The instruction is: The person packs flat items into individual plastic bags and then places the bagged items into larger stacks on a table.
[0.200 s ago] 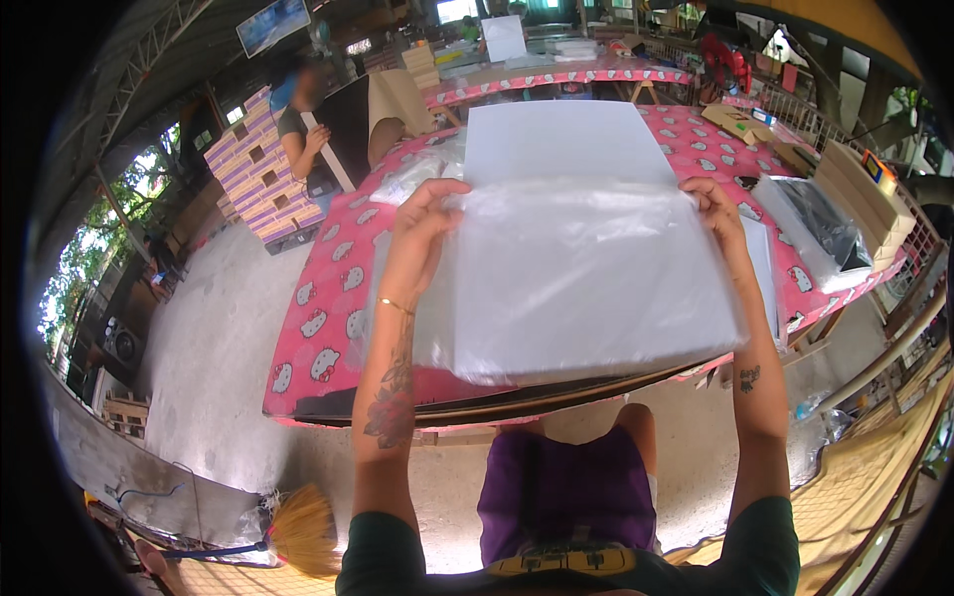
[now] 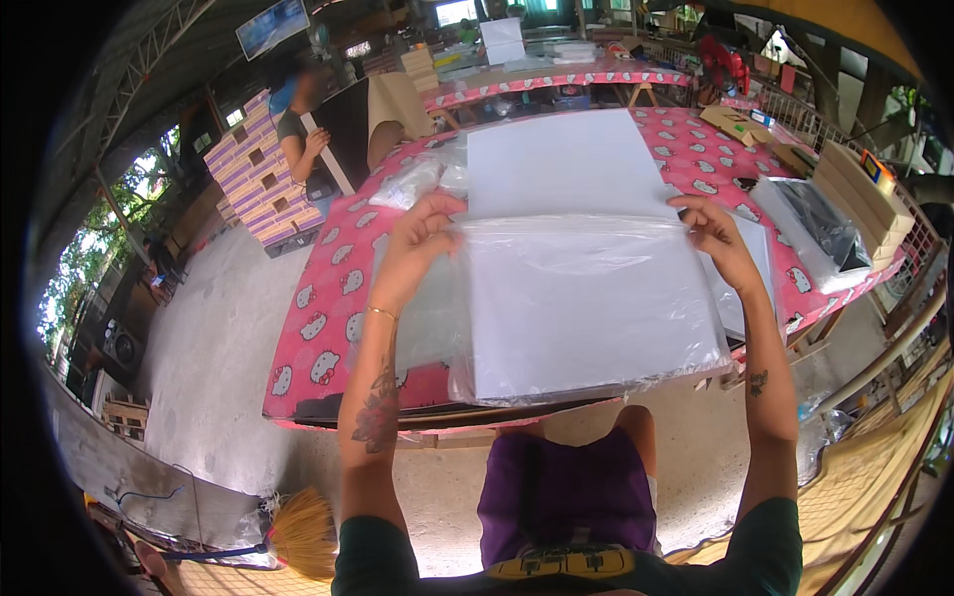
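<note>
A large white sheet or board (image 2: 561,164) lies flat in front of me, its near part inside a clear plastic bag (image 2: 596,328) and its far part sticking out bare. The bag's mouth runs across the sheet. My left hand (image 2: 422,238) pinches the bag at the mouth's left corner. At the right corner my right hand (image 2: 711,233) pinches the bag's edge between thumb and fingers. The bag's near end reaches the front edge of the table (image 2: 323,318), which has a pink cartoon-print cover. More clear plastic lies under my left forearm.
Crumpled clear plastic (image 2: 407,184) lies at the table's far left. At the right are a plastic-wrapped dark item (image 2: 820,228) and a long cardboard box (image 2: 865,204). Beyond the left edge, a person (image 2: 303,149) stands by stacked cartons (image 2: 263,179). A broom (image 2: 303,536) lies lower left.
Both hands have moved slightly toward me, drawing the bag's mouth nearer. More of the white sheet shows bare beyond it, and the bag's near end sits lower.
</note>
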`<state>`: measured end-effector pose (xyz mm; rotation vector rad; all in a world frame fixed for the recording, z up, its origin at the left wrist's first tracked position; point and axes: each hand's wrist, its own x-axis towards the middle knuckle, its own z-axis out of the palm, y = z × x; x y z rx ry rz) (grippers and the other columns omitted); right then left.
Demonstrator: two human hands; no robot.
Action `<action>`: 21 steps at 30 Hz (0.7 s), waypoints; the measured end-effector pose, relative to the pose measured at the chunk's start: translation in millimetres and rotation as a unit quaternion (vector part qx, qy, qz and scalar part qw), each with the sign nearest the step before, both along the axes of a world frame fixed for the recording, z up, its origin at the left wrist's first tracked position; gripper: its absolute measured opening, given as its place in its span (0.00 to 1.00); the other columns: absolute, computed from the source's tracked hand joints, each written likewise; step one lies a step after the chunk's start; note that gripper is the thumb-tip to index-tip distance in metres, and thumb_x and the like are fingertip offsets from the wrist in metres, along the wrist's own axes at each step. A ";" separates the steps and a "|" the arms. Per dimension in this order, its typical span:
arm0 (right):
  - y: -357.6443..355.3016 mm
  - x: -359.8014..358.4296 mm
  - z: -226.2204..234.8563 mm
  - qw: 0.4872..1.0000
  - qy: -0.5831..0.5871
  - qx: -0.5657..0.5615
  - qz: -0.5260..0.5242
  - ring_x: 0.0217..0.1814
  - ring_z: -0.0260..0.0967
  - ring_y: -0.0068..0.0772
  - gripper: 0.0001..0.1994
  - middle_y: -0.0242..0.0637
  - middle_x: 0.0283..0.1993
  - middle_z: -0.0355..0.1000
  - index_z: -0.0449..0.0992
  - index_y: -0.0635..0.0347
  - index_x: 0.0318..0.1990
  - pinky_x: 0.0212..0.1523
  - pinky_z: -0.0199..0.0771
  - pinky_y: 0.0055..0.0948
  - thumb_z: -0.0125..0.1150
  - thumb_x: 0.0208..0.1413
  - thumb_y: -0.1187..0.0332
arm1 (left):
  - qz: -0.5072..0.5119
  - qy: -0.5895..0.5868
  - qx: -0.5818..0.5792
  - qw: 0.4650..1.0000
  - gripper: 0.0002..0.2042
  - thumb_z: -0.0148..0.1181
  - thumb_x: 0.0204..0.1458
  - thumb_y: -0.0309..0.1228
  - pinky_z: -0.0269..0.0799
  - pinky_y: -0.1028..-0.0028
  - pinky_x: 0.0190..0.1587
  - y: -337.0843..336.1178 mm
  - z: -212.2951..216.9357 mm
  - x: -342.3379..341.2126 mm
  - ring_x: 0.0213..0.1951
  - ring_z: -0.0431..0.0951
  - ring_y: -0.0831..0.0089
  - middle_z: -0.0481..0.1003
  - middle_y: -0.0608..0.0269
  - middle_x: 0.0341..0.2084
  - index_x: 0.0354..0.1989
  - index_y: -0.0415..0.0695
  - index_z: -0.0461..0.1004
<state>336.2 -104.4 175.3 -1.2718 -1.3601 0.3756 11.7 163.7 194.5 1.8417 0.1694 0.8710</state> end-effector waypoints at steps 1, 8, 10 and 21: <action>-0.6 -1.4 -0.8 1.000 -0.006 -0.013 -0.002 0.36 0.61 0.17 0.22 0.25 0.31 0.64 0.73 0.62 0.52 0.44 0.63 0.20 0.56 0.44 0.78 | 0.009 0.018 0.019 1.000 0.14 0.53 0.46 0.17 0.63 0.81 0.32 0.6 -0.9 -0.5 0.27 0.68 0.84 0.70 0.73 0.24 0.43 0.39 0.72; 0.8 -10.3 -17.0 0.990 -0.138 0.000 -0.006 0.43 0.69 0.26 0.16 0.33 0.40 0.72 0.76 0.64 0.45 0.52 0.68 0.28 0.62 0.45 0.79 | 0.093 0.076 0.174 0.977 0.06 0.56 0.47 0.20 0.63 0.81 0.32 6.0 -8.7 0.1 0.27 0.71 0.84 0.71 0.71 0.21 0.34 0.37 0.75; -2.6 -21.5 -15.4 0.977 -0.206 0.003 -0.051 0.42 0.68 0.31 0.15 0.36 0.38 0.70 0.75 0.64 0.43 0.48 0.68 0.30 0.62 0.44 0.80 | 0.127 0.099 0.210 0.964 0.05 0.56 0.47 0.21 0.63 0.81 0.31 3.7 -11.3 -0.1 0.27 0.71 0.83 0.72 0.70 0.21 0.33 0.38 0.75; -6.1 -16.5 -21.6 0.856 -0.469 0.095 -0.194 0.47 0.63 0.42 0.15 0.36 0.36 0.68 0.74 0.58 0.36 0.47 0.63 0.37 0.67 0.37 0.77 | 0.146 0.078 0.354 0.920 0.05 0.60 0.41 0.24 0.68 0.68 0.33 -13.2 -4.6 -4.8 0.27 0.73 0.64 0.76 0.58 0.21 0.28 0.41 0.77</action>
